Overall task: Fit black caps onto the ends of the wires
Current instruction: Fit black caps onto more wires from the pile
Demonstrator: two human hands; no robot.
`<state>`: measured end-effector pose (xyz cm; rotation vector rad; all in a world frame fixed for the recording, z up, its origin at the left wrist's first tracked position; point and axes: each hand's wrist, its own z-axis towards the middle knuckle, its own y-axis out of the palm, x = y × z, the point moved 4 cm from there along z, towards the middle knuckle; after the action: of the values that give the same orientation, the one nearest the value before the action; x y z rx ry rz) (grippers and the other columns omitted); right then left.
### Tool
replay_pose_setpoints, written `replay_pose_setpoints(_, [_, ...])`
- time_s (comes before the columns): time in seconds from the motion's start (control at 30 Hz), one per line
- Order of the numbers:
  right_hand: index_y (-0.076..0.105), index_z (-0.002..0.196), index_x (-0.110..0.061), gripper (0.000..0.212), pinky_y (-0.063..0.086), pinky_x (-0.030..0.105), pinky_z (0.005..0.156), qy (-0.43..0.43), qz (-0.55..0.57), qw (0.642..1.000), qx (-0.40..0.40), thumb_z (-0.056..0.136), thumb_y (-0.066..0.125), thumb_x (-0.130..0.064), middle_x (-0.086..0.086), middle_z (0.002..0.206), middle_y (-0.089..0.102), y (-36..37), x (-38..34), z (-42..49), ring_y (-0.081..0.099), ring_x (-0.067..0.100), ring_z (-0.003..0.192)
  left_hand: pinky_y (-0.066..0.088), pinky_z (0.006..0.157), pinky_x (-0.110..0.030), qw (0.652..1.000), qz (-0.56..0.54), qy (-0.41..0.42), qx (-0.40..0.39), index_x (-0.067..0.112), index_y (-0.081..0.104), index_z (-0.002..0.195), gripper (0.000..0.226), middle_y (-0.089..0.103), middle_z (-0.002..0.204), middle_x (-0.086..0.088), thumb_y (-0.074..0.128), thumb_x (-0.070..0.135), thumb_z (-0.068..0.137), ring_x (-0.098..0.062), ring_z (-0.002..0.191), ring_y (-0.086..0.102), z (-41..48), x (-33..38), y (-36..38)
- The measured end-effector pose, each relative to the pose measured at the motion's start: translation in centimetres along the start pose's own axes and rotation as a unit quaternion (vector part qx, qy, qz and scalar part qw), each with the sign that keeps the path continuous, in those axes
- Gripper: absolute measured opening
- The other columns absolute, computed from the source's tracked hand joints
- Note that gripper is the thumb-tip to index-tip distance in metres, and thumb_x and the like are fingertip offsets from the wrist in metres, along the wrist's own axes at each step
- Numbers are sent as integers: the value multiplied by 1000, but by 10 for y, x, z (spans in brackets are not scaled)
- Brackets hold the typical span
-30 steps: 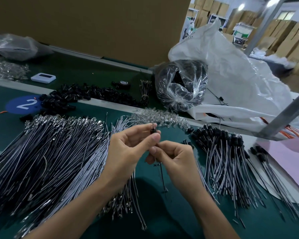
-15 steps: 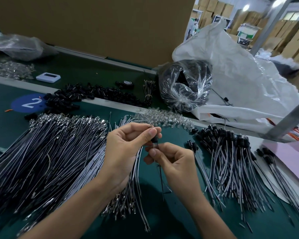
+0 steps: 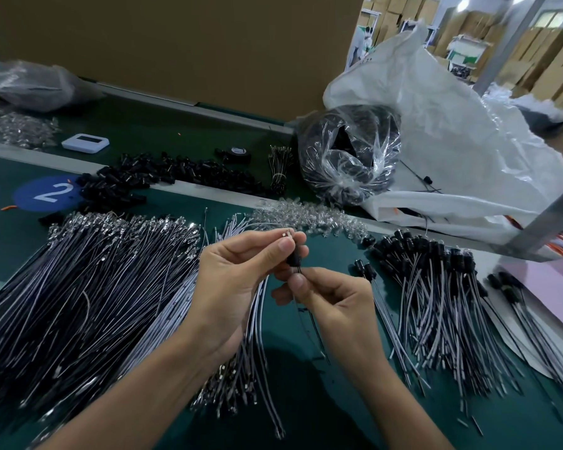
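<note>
**cap held on wire end, mid-bench**

the bench point(image 3: 0, 235) has a dark green top w/ a pale strip running across it. on its far left is a blue round sticker point(image 3: 46, 193) marked 2. behind the bench stands a brown cardboard wall point(image 3: 176, 43). to the right the room opens into a warehouse w/ stacked cartons point(image 3: 533, 60). a big white plastic sack point(image 3: 452, 141) slumps at the bench's far right, and a clear bag point(image 3: 348, 154) of dark parts leans against it. a grey metal post point(image 3: 550, 228) crosses in front, w/ a pink sheet point(image 3: 550, 287) below it. far left there's a small white device point(image 3: 85, 142).

loose caps point(image 3: 163, 177) lie in a black heap along the strip. a heap of clear bits point(image 3: 306, 216) sits just right of centre. bare wires point(image 3: 95, 287), grey and black w/ silvery tips, fan out in a wide pile on the left. capped wires point(image 3: 436, 287) lie in a smaller pile on the right.

both hands are raised over the bench centre. the left hand point(image 3: 238, 280) pinches a black cap point(image 3: 294, 259) btwn thumb and forefinger. the cap is short, dark and roughly upright. a small silvery bit shows at the fingertips above it; can't tell what it is. the right hand point(image 3: 335, 306) pinches a thin dark wire point(image 3: 309, 319) just below the cap, its other fingers curled. the wire hangs down past the palm.
</note>
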<state>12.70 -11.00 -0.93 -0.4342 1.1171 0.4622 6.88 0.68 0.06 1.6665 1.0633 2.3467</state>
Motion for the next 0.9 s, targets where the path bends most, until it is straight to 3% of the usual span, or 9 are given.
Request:
replay_pose_setpoints(0.37, [78, 83, -24, 12, 59, 30, 73, -17, 11, 999, 31, 81, 74, -13, 2, 75, 76, -2, -4, -1, 74, 20, 71, 59, 71, -29, 1000, -11, 3, -19, 14, 80, 81, 19, 76, 92, -11, 85, 16, 64, -23, 86, 73, 1, 1, -1])
replay_pose_setpoints(0.57, [77, 85, -16, 11, 52, 15, 67, 6, 50, 999, 20, 77, 69, -19, 3, 73, 76, -1, -4, 0, 73, 14, 69, 59, 75, -31, 1000, -7, 9, -29, 14, 79, 81, 16, 76, 92, -11, 83, 15, 65, -23, 87, 73, 1, 2, -1])
replay_pose_setpoints(0.8, [77, 88, -20, 15, 56, 23, 73, 2, 39, 999, 9, 84, 70, -8, 4, 76, 76, -1, -2, 0, 74, 18, 73, 58, 76, -28, 999, -11, 16, -35, 16, 80, 80, 16, 77, 90, -9, 78, 20, 65, -22, 85, 73, 2, 1, -1])
replay_pose_setpoints(0.9, [77, 87, -22, 13, 55, 23, 72, 4, 31, 999, 14, 81, 71, -12, 3, 76, 76, -1, -2, 0, 74, 17, 73, 58, 74, -28, 999, 1, 16, -33, 15, 79, 82, 18, 76, 92, -10, 78, 23, 66, -22, 87, 73, 3, 1, -2])
